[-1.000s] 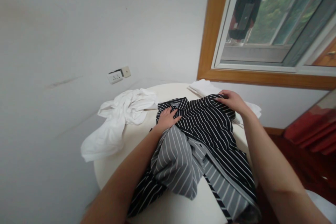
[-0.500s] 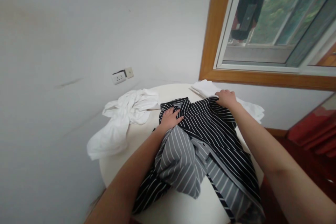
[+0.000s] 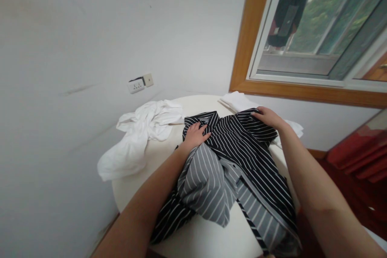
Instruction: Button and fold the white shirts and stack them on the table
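A black shirt with white stripes (image 3: 242, 145) lies spread on a round white table (image 3: 208, 238), its grey inner side turned up near me. My left hand (image 3: 195, 134) rests flat on the shirt by the collar (image 3: 203, 118), fingers stretched out. My right hand (image 3: 267, 117) lies on the shirt's far right shoulder, fingers laid flat on the cloth there.
A crumpled white garment (image 3: 139, 137) hangs over the table's left edge. Folded white cloth (image 3: 237, 100) lies at the far side by the wall. A wall socket (image 3: 137, 85) is behind, a wood-framed window (image 3: 250, 48) to the right, and red fabric (image 3: 359, 153) at the right edge.
My right hand has slid a little to the right and nearer along the shirt's far shoulder. My left hand has stayed by the collar.
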The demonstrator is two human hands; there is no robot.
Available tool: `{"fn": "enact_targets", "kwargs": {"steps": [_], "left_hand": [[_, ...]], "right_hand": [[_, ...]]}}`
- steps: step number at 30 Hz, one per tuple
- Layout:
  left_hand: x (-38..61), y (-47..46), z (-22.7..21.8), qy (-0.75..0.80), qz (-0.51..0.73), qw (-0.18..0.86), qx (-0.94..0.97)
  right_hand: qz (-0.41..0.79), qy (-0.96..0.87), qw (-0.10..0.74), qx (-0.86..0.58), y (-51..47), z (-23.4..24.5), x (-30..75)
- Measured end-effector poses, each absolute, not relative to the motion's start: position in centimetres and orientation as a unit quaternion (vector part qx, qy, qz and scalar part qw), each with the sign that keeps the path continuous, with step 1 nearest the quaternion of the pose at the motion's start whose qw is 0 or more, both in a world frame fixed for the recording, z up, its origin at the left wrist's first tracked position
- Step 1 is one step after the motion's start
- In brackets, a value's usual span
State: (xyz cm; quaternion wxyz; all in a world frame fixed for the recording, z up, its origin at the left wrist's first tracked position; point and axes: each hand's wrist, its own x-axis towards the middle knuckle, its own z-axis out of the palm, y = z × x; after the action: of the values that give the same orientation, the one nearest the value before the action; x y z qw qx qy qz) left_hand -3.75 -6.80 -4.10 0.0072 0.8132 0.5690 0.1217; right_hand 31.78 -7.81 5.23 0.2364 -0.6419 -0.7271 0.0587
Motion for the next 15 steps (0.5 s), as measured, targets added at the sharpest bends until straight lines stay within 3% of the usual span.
{"fn": "enact_targets", "kwargs": {"steps": [6,11,15], "left_hand": [[-3.9,-6.8,-4.2,0.561,0.134,0.001,0.817],[-3.8,-6.8,-4.2,0.559,0.138,0.001,0.818],[-3.8,-6.8,-4.3,0.567,0.136,-0.004,0.813]], "right_hand": [[0.043,-0.737,0.387,-0.552,-8.4,11.1,29.9],[-0.2,-0.682,0.326,-0.623,-8.8,16.6,30.3],[-0.293,-0.678,0.25,-0.627,-8.3,16.3,30.6]]}}
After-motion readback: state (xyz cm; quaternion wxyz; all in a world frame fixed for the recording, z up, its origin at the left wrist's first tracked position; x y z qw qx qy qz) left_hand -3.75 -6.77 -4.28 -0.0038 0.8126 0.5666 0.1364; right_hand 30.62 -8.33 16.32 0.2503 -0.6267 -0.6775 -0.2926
